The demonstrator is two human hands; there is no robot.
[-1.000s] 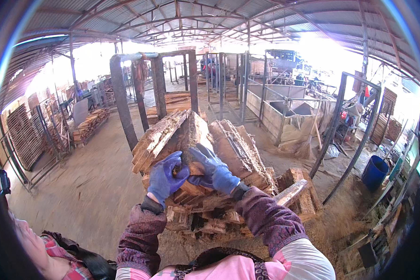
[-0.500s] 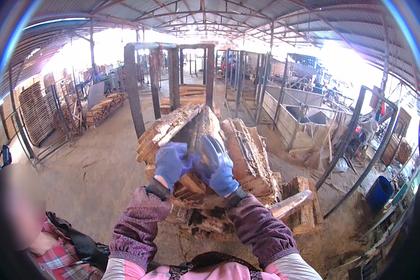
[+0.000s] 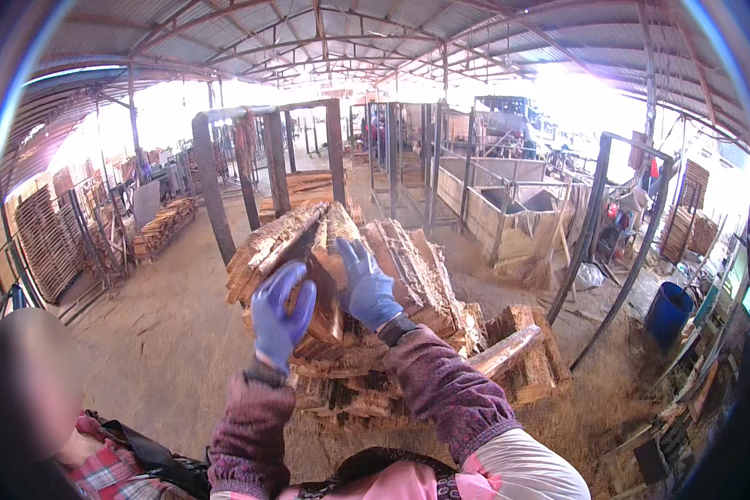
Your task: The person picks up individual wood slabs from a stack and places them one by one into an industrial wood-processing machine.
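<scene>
A pile of rough wooden boards with ragged, bark-like edges rises in front of me. My right hand (image 3: 367, 287), in a blue glove, lies with fingers stretched out on a board (image 3: 338, 225) in the middle of the pile. Left of it, my gloved left hand (image 3: 282, 317) is open, its fingers curved and apart, close to the stacked boards (image 3: 262, 250) on the pile's left. Slanting boards (image 3: 417, 271) lean together on the right. Below my hands, shorter pieces (image 3: 350, 387) make up the lower pile, and a pale slab (image 3: 506, 352) juts out at its right.
Dark metal frames (image 3: 204, 179) stand behind the pile, and another frame (image 3: 592, 225) rises at the right. A person in a plaid shirt (image 3: 112, 467) is close on my left. Farther right are a large bin (image 3: 475, 217) and a blue barrel (image 3: 668, 313).
My left hand has drawn back left, away from my right hand, and its fingers have spread. My right hand has shifted slightly on the wood. The view has turned a little to the right.
</scene>
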